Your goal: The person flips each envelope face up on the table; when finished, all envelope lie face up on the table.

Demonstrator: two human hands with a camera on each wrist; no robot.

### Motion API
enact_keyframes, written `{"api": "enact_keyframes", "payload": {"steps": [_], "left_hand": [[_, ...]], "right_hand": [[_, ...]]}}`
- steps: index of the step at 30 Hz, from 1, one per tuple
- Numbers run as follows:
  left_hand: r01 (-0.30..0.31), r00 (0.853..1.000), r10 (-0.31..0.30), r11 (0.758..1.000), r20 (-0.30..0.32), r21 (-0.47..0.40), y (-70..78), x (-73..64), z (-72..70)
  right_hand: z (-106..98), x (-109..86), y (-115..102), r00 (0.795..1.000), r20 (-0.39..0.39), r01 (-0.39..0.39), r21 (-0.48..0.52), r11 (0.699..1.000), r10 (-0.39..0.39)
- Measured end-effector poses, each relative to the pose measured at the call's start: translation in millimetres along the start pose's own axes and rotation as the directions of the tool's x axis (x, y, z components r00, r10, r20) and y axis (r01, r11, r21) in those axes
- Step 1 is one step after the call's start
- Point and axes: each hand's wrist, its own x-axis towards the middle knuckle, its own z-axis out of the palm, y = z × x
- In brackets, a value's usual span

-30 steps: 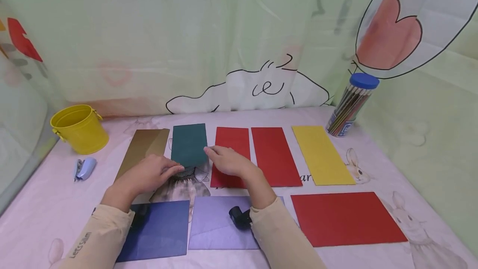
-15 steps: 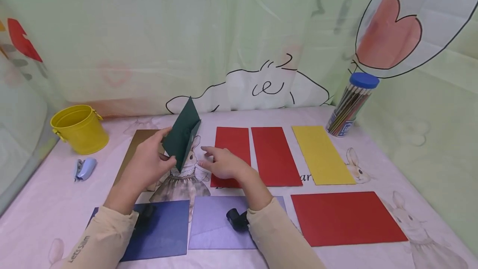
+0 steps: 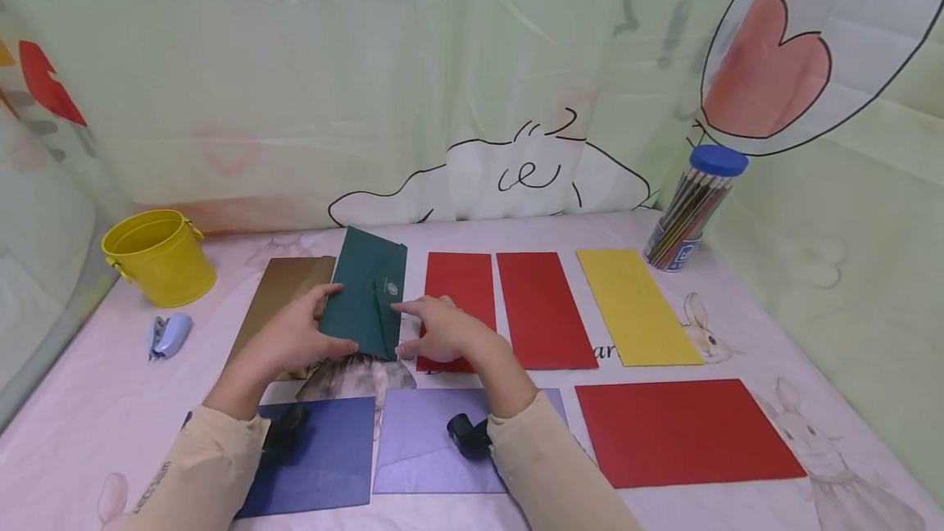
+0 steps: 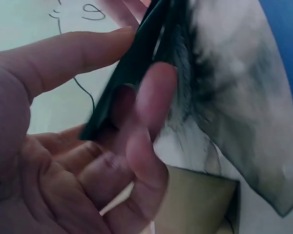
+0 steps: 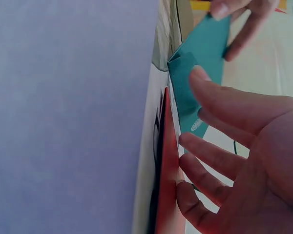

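A dark green paper envelope [image 3: 361,289] stands tilted above the table, its flap side with a small round emblem showing. My left hand [image 3: 291,338] pinches its left edge between thumb and fingers. In the left wrist view the thumb [image 4: 83,48] lies against one face of the envelope [image 4: 124,68], while curled fingers are on the other side. My right hand [image 3: 450,330] is at the envelope's right edge, index fingertip right beside the emblem. The right wrist view shows that hand [image 5: 234,151] with thumb and fingers spread loosely, the thumb overlapping the green envelope [image 5: 195,73].
Flat on the table lie a brown envelope [image 3: 276,293], two narrow red ones [image 3: 542,310], a yellow one [image 3: 637,306], a blue one [image 3: 324,449], a lilac one [image 3: 420,441] and a wide red one [image 3: 686,433]. A yellow bucket [image 3: 165,260], small stapler [image 3: 170,336] and pencil jar [image 3: 693,211] stand behind.
The green envelope was lying flat on the table; my left hand has picked it up and turned its flap side into view. My right hand has stayed close to its right edge.
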Motion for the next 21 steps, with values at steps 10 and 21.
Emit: {"api": "enact_keyframes", "payload": {"steps": [10,21], "left_hand": [[-0.032,0.998,0.022,0.984,0.057,0.173,-11.8,5.8,8.0],[-0.056,0.998,0.042,0.958,0.053,0.281,-13.6,4.0,10.0]], "right_hand": [[4.7,-0.6,-1.7,1.000,-0.024,-0.011,-0.070,0.998,0.009],[6.0,0.5,-1.3,0.999,-0.042,-0.006,-0.089,0.996,0.003]]}}
